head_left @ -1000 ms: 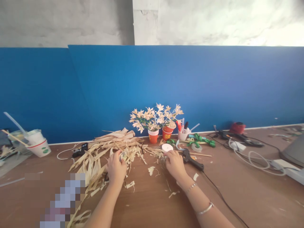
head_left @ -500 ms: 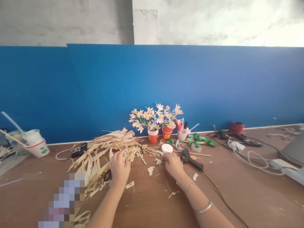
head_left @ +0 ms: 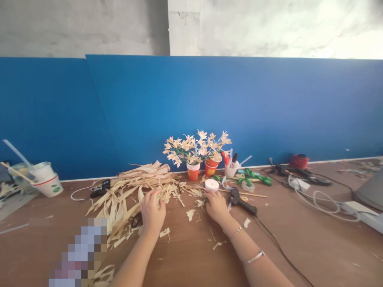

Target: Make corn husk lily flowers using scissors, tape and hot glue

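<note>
My left hand point(head_left: 153, 212) rests on the edge of a pile of dried straw-coloured husk strips point(head_left: 131, 190), its fingers curled round a few of them. My right hand point(head_left: 216, 206) lies on the brown table point(head_left: 191, 255) just below a white tape roll point(head_left: 211, 184), fingers bent down over small husk scraps; what they hold is hidden. A black glue gun point(head_left: 241, 201) lies just right of that hand, its cord trailing toward me.
Two orange cups with husk flowers point(head_left: 196, 149) stand against the blue board point(head_left: 191, 107). A white cup of pens point(head_left: 231, 167), green ribbon point(head_left: 254, 176), cables and a power strip point(head_left: 326, 199) fill the right. White cups point(head_left: 46, 181) stand far left.
My left hand has moved slightly right and forward on the husk pile. My right hand has slid a little left and closer to the tape roll.
</note>
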A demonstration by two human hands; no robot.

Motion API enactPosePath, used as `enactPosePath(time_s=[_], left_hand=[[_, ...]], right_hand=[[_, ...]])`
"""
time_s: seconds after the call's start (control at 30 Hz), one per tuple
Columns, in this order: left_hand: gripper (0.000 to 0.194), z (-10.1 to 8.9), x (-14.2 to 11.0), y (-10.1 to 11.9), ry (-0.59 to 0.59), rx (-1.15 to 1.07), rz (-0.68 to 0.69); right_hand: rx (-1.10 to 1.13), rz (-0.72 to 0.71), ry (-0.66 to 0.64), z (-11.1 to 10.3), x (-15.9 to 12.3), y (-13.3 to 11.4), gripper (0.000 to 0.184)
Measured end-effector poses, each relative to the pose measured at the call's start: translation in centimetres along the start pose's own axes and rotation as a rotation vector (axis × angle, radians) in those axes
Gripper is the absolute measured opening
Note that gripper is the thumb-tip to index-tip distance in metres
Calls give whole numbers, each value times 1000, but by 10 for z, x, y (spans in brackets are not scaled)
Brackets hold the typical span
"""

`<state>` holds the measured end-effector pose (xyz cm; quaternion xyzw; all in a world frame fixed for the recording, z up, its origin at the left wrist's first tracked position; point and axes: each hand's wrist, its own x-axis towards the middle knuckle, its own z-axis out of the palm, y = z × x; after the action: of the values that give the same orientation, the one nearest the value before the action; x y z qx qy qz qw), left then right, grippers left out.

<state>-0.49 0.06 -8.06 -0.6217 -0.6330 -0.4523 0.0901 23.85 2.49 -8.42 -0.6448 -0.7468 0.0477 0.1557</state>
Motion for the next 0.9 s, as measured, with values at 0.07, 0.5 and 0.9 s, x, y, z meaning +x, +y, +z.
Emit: enactPosePath(time_s=[0.07, 0.5, 0.9], left_hand=[[31, -1, 0, 2, -15, -6, -15], [35, -7, 7, -11, -75, 87, -171], [36, -16, 12, -11, -218, 156, -303]], right_hand=[[21, 6, 14, 1, 1, 0, 46], [183, 8, 172, 3, 1, 11, 46], [117, -31, 221, -6, -7, 1, 39]])
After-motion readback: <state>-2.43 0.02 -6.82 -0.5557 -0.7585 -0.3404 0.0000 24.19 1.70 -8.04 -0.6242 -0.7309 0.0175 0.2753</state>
